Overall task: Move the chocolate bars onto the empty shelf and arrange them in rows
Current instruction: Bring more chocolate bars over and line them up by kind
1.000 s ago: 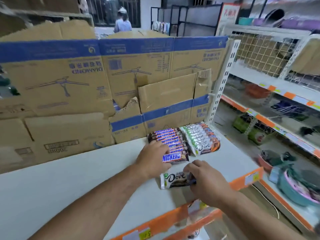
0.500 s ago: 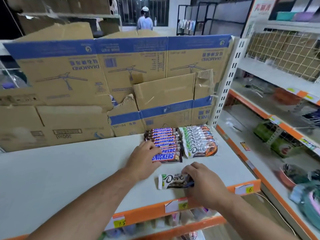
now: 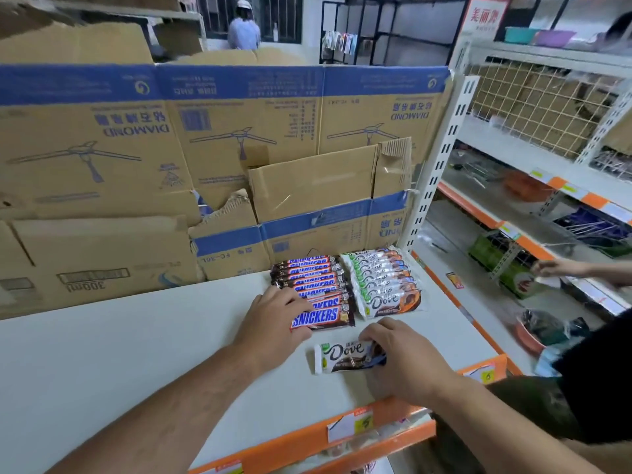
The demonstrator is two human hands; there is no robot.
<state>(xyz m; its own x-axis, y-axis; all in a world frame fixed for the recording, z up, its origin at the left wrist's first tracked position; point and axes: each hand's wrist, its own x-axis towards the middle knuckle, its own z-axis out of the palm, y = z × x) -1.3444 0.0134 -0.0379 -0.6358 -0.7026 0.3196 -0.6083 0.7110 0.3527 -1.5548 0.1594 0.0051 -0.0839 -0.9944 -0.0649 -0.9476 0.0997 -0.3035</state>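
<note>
- White shelf board (image 3: 136,354) with an orange front lip fills the lower view, inside a shop aisle; flattened cardboard boxes (image 3: 222,148) printed with blue bands stand upright along its back edge.
- At about 1 o'clock from the centre of the board, two rows of chocolate bars lie side by side against the cardboard, each row overlapping like roof tiles.
- Snickers row (image 3: 316,289): brown wrappers with blue lettering (the nearest bar's name reads clearly).
- Dove row (image 3: 384,285): white and brown wrappers, just beside the Snickers row at its 3 o'clock.
- Left hand (image 3: 273,323) lies palm down on the board, fingers curled loosely against the left end of the front Snickers bar, touching it without gripping around it.
- Right hand (image 3: 407,360) pinches the right end of a single Dove bar (image 3: 345,357) between thumb and fingertips; the bar lies flat on the board, apart from both rows, at 6 o'clock from the Snickers row.
- At 3 o'clock, neighbouring shelves (image 3: 533,206) hold blurred goods, and another person's hand (image 3: 557,268) reaches toward them.
</note>
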